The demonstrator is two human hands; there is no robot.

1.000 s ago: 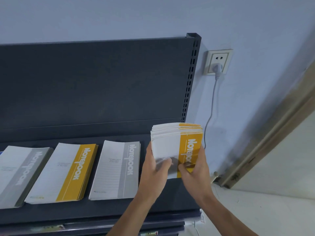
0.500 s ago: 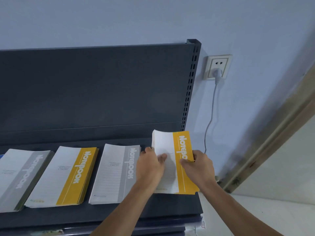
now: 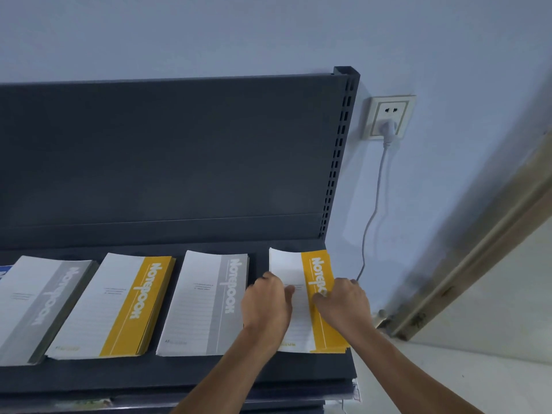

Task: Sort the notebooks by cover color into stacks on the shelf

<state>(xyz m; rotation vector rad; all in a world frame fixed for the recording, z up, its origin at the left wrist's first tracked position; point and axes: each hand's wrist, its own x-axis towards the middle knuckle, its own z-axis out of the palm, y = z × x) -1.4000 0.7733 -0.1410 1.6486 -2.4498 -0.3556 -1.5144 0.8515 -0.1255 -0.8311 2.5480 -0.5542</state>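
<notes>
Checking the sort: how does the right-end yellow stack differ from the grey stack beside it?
The right-end yellow stack has a yellow band; the grey stack a grey one. The left hand and right hand hold the yellow stack; the grey stack lies untouched. Both lie flat on the shelf.

Single head-worn wide-angle view, close above the shelf, angled forward and down toward the wall.

Rightmost yellow stack partly under fingers; leftmost grey stack cut off left.
</notes>
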